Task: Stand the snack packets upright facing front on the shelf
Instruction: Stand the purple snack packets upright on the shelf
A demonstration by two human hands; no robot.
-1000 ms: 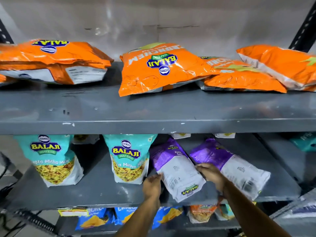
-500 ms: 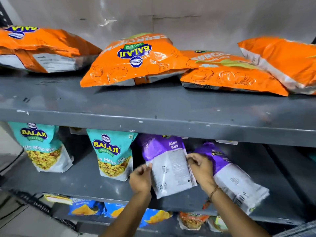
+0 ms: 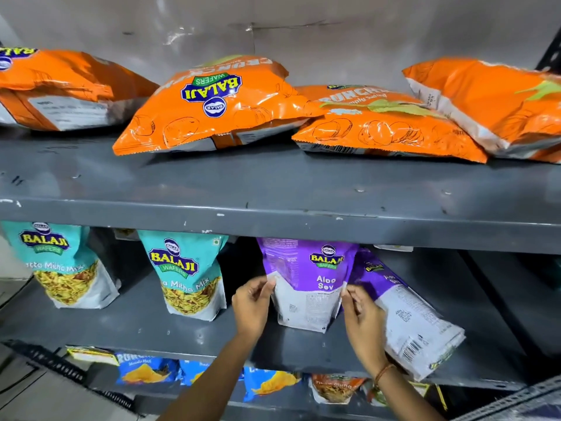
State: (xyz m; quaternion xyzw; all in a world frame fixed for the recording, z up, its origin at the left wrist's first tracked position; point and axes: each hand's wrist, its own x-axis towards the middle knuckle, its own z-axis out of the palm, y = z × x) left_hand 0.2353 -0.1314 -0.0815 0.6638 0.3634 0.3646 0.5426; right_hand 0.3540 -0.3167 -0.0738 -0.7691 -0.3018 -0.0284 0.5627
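I've got the purple Aloo Sev packet (image 3: pixel 306 284) upright, right of the teal packet (image 3: pixel 188 278); left hand (image 3: pixel 250 302) and right hand (image 3: pixel 362 314) pinch its side edges, squaring it frontward.

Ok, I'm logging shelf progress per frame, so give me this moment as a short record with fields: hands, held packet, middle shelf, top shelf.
hands: left hand and right hand pinch opposite side edges of one packet
held packet: purple Aloo Sev packet, upright, front facing out, on the middle shelf
done: two teal mix packets standing upright to its left
pending, middle: second purple packet lying tilted on its right
pending, top: orange wafer packets lying flat
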